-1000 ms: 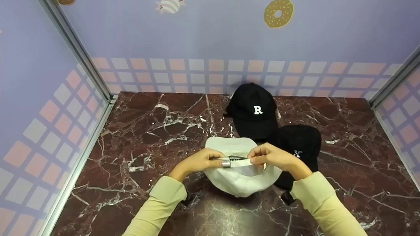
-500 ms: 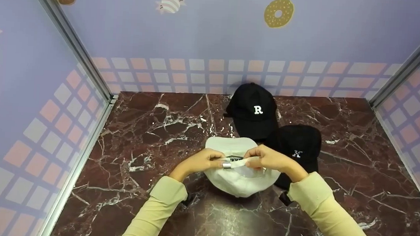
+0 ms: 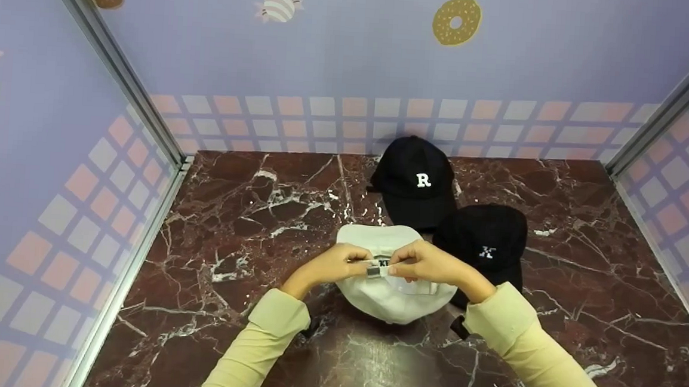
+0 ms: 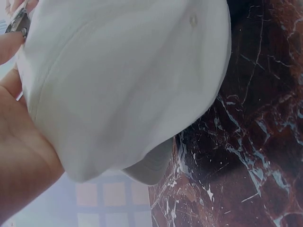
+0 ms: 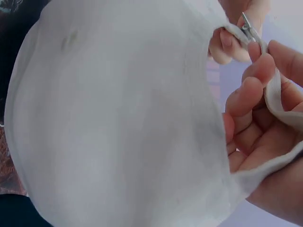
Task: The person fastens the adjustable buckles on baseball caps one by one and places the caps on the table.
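Observation:
A white baseball cap (image 3: 397, 304) lies on the marble-patterned tabletop, its back strap towards the hands and its brim pointing away. My left hand (image 3: 335, 263) pinches the strap by its metal buckle (image 3: 374, 271). Close beside the buckle, my right hand (image 3: 430, 263) pinches the strap between thumb and fingers. In the right wrist view the pale strap (image 5: 273, 94) runs through the right fingers and loops back to the cap, with the silver buckle (image 5: 250, 29) between both hands. The cap's crown (image 4: 128, 85) fills most of the left wrist view.
Behind the white cap stands a black cap with a white R (image 3: 412, 182), near the back wall. Another black cap (image 3: 484, 235) sits to the right, partly behind the right hand. Patterned panels (image 3: 353, 50) close off the back and both sides.
My right hand has slid left along the strap, from its right part to right beside the buckle. The left hand and the cap have barely moved.

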Demonstrator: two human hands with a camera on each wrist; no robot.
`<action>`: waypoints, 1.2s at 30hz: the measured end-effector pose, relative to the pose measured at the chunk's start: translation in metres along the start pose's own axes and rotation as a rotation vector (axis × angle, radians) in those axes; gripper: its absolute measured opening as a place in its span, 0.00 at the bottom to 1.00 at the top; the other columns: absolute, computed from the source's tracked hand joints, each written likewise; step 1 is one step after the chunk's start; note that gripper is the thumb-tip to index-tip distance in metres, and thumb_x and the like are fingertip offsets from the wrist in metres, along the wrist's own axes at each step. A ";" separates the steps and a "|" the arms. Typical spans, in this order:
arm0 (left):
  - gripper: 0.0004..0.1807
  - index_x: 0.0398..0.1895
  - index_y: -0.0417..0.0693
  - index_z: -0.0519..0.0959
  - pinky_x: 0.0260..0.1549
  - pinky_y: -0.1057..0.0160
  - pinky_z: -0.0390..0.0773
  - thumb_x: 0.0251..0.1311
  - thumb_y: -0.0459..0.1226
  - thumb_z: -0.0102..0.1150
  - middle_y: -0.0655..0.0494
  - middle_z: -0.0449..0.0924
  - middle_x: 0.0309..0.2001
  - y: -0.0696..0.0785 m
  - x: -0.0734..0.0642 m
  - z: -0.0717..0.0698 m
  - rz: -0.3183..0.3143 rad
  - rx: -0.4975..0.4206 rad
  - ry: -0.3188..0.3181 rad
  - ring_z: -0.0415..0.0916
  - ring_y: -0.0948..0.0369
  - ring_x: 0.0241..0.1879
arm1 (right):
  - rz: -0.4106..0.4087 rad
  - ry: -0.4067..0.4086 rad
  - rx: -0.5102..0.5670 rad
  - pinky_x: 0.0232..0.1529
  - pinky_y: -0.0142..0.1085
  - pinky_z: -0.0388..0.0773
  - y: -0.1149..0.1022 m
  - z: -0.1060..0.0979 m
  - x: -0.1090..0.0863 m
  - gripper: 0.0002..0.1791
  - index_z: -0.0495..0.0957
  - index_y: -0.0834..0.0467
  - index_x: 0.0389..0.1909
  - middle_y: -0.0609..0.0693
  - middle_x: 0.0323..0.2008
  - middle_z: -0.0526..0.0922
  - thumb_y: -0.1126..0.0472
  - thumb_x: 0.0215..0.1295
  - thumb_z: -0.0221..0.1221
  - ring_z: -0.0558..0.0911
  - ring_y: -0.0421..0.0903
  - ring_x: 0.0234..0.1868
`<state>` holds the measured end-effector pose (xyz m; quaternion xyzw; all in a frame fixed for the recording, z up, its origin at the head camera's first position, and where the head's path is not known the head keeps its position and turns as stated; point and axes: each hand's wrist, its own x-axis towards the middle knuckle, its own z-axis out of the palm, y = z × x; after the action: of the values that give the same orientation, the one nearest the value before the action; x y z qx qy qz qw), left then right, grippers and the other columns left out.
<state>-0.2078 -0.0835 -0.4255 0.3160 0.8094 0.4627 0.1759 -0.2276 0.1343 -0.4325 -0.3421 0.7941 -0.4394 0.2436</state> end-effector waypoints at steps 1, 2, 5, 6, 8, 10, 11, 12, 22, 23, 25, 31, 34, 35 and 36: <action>0.10 0.27 0.31 0.76 0.23 0.75 0.62 0.57 0.32 0.49 0.54 0.71 0.22 0.001 0.000 0.000 0.002 0.006 0.004 0.61 0.71 0.21 | 0.002 0.009 -0.008 0.18 0.25 0.64 0.000 0.001 0.001 0.10 0.77 0.64 0.24 0.44 0.13 0.67 0.61 0.58 0.55 0.66 0.34 0.15; 0.10 0.28 0.31 0.77 0.24 0.75 0.62 0.57 0.31 0.49 0.53 0.73 0.22 0.001 0.000 0.001 0.005 0.010 0.006 0.62 0.71 0.21 | 0.008 0.018 -0.013 0.18 0.25 0.64 0.000 0.003 0.001 0.10 0.77 0.63 0.24 0.44 0.12 0.67 0.61 0.58 0.55 0.65 0.34 0.15; 0.09 0.28 0.31 0.77 0.25 0.76 0.63 0.57 0.31 0.49 0.49 0.74 0.23 0.003 0.001 0.002 0.017 0.023 0.002 0.63 0.71 0.23 | 0.024 0.036 -0.018 0.17 0.25 0.63 -0.001 0.007 0.002 0.10 0.76 0.66 0.24 0.44 0.12 0.66 0.62 0.58 0.55 0.65 0.34 0.14; 0.09 0.28 0.31 0.76 0.25 0.75 0.63 0.57 0.31 0.49 0.48 0.74 0.23 0.003 0.002 0.003 0.023 0.025 -0.001 0.63 0.71 0.23 | 0.030 0.037 -0.016 0.17 0.26 0.62 -0.001 0.008 0.002 0.11 0.76 0.66 0.24 0.43 0.12 0.66 0.62 0.58 0.55 0.65 0.34 0.14; 0.09 0.28 0.31 0.76 0.25 0.75 0.64 0.56 0.31 0.50 0.49 0.74 0.23 0.002 0.002 0.003 0.029 0.025 -0.004 0.63 0.70 0.23 | 0.032 0.039 -0.020 0.17 0.26 0.62 -0.002 0.009 0.002 0.11 0.77 0.67 0.25 0.44 0.12 0.66 0.62 0.58 0.55 0.65 0.34 0.14; 0.08 0.29 0.31 0.76 0.26 0.75 0.64 0.56 0.31 0.50 0.51 0.73 0.23 0.001 0.002 0.002 0.031 0.013 -0.005 0.63 0.70 0.23 | 0.032 0.049 -0.048 0.17 0.26 0.63 -0.002 0.008 0.002 0.11 0.77 0.65 0.25 0.45 0.13 0.68 0.60 0.58 0.55 0.66 0.34 0.15; 0.08 0.29 0.31 0.76 0.26 0.75 0.63 0.56 0.30 0.50 0.52 0.72 0.23 -0.001 0.002 0.002 0.032 0.002 -0.005 0.63 0.70 0.23 | 0.028 0.059 -0.065 0.17 0.26 0.64 -0.002 0.006 0.001 0.11 0.78 0.64 0.26 0.46 0.13 0.70 0.60 0.58 0.55 0.67 0.34 0.15; 0.08 0.29 0.30 0.76 0.26 0.75 0.64 0.56 0.30 0.50 0.53 0.72 0.24 -0.002 0.002 0.002 0.031 -0.015 -0.007 0.63 0.70 0.23 | 0.025 0.072 -0.083 0.17 0.26 0.65 -0.002 0.004 0.000 0.10 0.79 0.63 0.26 0.48 0.14 0.72 0.60 0.57 0.56 0.67 0.34 0.16; 0.09 0.33 0.28 0.76 0.30 0.73 0.67 0.56 0.29 0.50 0.44 0.76 0.29 -0.014 0.001 -0.001 0.023 -0.173 -0.016 0.66 0.70 0.26 | 0.072 0.053 0.035 0.19 0.25 0.66 0.001 -0.017 -0.011 0.09 0.77 0.70 0.27 0.59 0.15 0.73 0.67 0.58 0.53 0.69 0.36 0.16; 0.09 0.33 0.29 0.77 0.30 0.74 0.67 0.56 0.29 0.50 0.45 0.77 0.28 -0.018 0.002 -0.001 0.029 -0.168 -0.012 0.66 0.71 0.26 | 0.072 0.034 0.072 0.19 0.26 0.65 0.002 -0.017 -0.011 0.09 0.76 0.71 0.28 0.57 0.14 0.72 0.67 0.58 0.53 0.68 0.35 0.15; 0.09 0.32 0.29 0.77 0.31 0.73 0.68 0.56 0.29 0.50 0.45 0.77 0.28 -0.017 0.002 0.000 0.029 -0.152 -0.011 0.67 0.71 0.26 | 0.071 0.000 0.137 0.18 0.26 0.66 0.004 -0.017 -0.011 0.10 0.75 0.73 0.27 0.52 0.13 0.71 0.68 0.58 0.52 0.68 0.35 0.15; 0.09 0.32 0.28 0.76 0.28 0.75 0.66 0.57 0.29 0.49 0.46 0.76 0.28 -0.010 0.003 0.000 0.021 -0.106 -0.019 0.65 0.73 0.25 | 0.077 -0.059 0.228 0.17 0.26 0.67 0.006 -0.012 -0.008 0.11 0.75 0.73 0.27 0.47 0.11 0.71 0.66 0.59 0.53 0.68 0.36 0.13; 0.09 0.31 0.28 0.76 0.29 0.75 0.67 0.57 0.29 0.49 0.42 0.77 0.28 -0.008 0.004 0.001 0.022 -0.082 -0.008 0.66 0.73 0.25 | 0.072 -0.078 0.237 0.17 0.27 0.67 0.005 -0.009 -0.006 0.12 0.74 0.74 0.27 0.46 0.11 0.71 0.66 0.59 0.52 0.69 0.36 0.13; 0.09 0.32 0.28 0.76 0.30 0.75 0.67 0.57 0.29 0.49 0.41 0.77 0.29 -0.007 0.004 0.001 0.021 -0.076 -0.005 0.66 0.73 0.26 | 0.070 -0.083 0.244 0.17 0.27 0.67 0.005 -0.008 -0.005 0.12 0.73 0.74 0.27 0.46 0.10 0.71 0.66 0.59 0.52 0.69 0.36 0.13; 0.09 0.32 0.28 0.76 0.31 0.75 0.67 0.57 0.29 0.49 0.41 0.77 0.29 -0.007 0.004 0.002 0.022 -0.071 -0.003 0.66 0.73 0.26 | 0.068 -0.088 0.246 0.17 0.27 0.67 0.005 -0.007 -0.004 0.12 0.72 0.75 0.27 0.46 0.10 0.71 0.66 0.60 0.52 0.69 0.35 0.13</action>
<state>-0.2125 -0.0820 -0.4318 0.3191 0.7888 0.4923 0.1831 -0.2310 0.1432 -0.4330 -0.3014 0.7338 -0.5096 0.3331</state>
